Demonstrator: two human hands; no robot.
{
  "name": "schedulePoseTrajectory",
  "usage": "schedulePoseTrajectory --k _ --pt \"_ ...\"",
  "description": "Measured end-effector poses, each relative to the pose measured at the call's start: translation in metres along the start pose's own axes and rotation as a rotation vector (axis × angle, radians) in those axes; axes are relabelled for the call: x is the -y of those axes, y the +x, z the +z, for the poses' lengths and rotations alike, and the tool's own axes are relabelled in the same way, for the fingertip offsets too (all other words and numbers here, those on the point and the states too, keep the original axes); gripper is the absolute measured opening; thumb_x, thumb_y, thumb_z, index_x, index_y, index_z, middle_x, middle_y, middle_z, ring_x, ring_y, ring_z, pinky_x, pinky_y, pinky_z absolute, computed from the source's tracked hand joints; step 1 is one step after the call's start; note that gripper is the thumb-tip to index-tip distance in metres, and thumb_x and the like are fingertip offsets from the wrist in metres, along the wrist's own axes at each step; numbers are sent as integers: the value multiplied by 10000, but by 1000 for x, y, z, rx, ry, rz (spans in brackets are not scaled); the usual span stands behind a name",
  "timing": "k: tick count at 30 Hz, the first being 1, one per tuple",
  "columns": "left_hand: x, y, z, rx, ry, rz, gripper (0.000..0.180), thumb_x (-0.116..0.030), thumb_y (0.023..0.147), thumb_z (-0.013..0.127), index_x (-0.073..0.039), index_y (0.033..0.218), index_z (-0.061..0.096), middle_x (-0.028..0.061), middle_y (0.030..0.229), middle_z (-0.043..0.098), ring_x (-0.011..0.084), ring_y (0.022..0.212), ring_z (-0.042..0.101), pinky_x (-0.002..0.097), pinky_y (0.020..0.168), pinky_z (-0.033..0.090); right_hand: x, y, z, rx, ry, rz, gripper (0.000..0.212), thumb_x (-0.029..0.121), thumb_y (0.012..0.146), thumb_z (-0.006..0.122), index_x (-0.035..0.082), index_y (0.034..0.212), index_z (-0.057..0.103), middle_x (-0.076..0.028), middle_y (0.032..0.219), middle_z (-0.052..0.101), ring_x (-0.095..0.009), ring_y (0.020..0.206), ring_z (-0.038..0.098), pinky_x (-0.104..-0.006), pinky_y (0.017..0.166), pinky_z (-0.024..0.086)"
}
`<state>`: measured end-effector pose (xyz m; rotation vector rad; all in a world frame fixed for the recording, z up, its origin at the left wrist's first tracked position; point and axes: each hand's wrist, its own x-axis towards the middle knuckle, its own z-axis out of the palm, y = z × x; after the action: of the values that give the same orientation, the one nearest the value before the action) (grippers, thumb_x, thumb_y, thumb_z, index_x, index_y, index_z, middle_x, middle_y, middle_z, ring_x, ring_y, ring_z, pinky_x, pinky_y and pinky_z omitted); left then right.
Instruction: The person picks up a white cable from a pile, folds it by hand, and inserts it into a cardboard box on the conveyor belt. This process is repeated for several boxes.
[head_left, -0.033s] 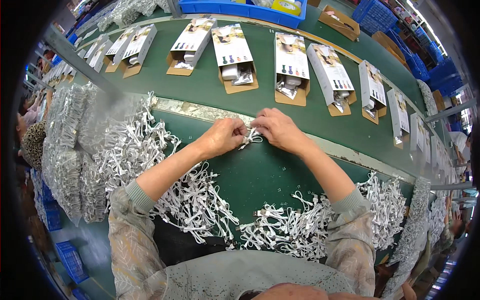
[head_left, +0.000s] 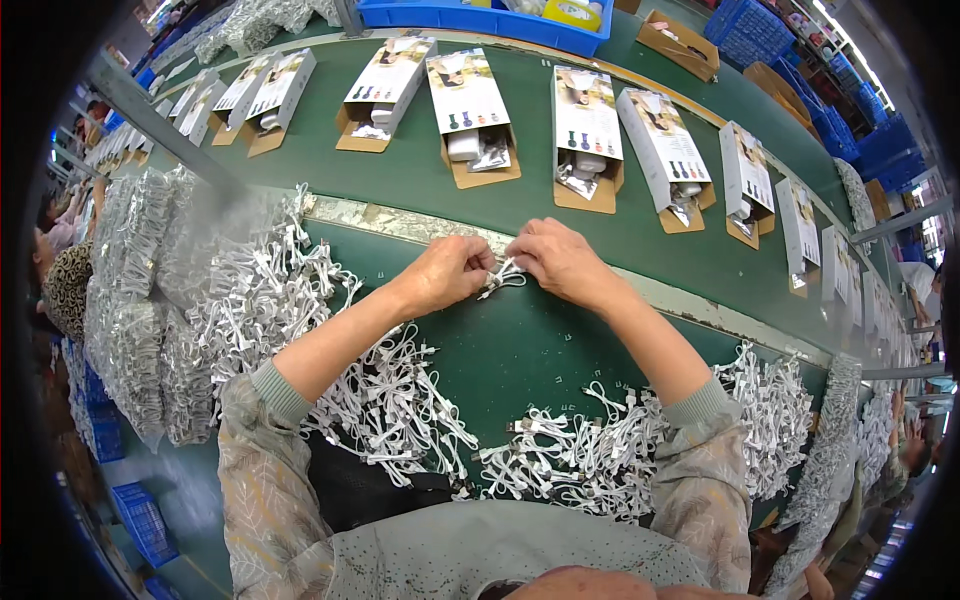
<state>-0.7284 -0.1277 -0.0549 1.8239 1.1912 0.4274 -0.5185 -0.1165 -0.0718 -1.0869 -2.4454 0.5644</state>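
Note:
A small white cable (head_left: 508,278), looped into a bundle, is between my two hands, just above the green worktop. My left hand (head_left: 448,270) is closed, its thumb and fingertips pinched on the cable's left side. From the other side my right hand (head_left: 560,262) grips the bundle, with fingers bent and thumb pressed in. The fingertips partly cover the cable's upper part. A heap of bundled white cables (head_left: 395,400) lies by my left forearm. Another pile of white cables (head_left: 585,455) is close to my body, reaching under my right forearm.
Beyond a worn ledge (head_left: 690,305), open white boxes (head_left: 585,110) with brown flaps stand in a row on a green belt (head_left: 350,180). Clear bags of cables (head_left: 130,300) hang at left. A blue tray (head_left: 480,20) sits at the back. Metal posts (head_left: 150,120) rise at the sides.
The row of boxes has shifted very slightly to the right. My right hand's fingers have moved a little at the cable; my left hand stays in place.

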Motion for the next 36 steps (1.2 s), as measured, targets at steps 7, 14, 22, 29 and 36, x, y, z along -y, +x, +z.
schedulePoseTrajectory --k 7,14,22,29,36 --pt "23 0 -20 -12 -129 -71 113 0 753 585 40 857 608 68 706 610 129 656 582 281 619 486 5 -10 -15 -9 237 404 159 162 837 573 18 861 635 -125 779 661 -270 676 634 -334 664 508" --pt "51 18 -65 -505 -344 -101 146 -56 769 635 39 879 618 75 716 638 125 631 601 266 601 492 -26 19 -3 -359 815 835 231 203 806 587 -23 784 628 -78 712 642 -110 616 610 -239 569 514" --pt "70 82 -96 -913 287 -109 106 -95 761 576 -30 804 648 166 777 655 332 764 638 403 729 497 -53 55 -2 -524 -299 676 211 170 762 577 -20 727 662 -252 747 639 -409 732 635 -471 687 511" --pt "77 119 -78 -861 219 26 312 -119 767 582 -4 1053 627 170 875 666 314 847 641 371 790 485 -70 62 -11 -515 -351 669 199 129 783 548 -48 749 632 -262 774 632 -413 754 629 -472 719 505" --pt "2 13 -7 -217 362 471 510 -214 754 690 -25 1192 512 211 1246 504 361 1181 468 418 1012 379 -43 5 -44 -120 -626 536 170 131 836 510 -17 788 579 -238 733 614 -390 762 621 -471 673 502"
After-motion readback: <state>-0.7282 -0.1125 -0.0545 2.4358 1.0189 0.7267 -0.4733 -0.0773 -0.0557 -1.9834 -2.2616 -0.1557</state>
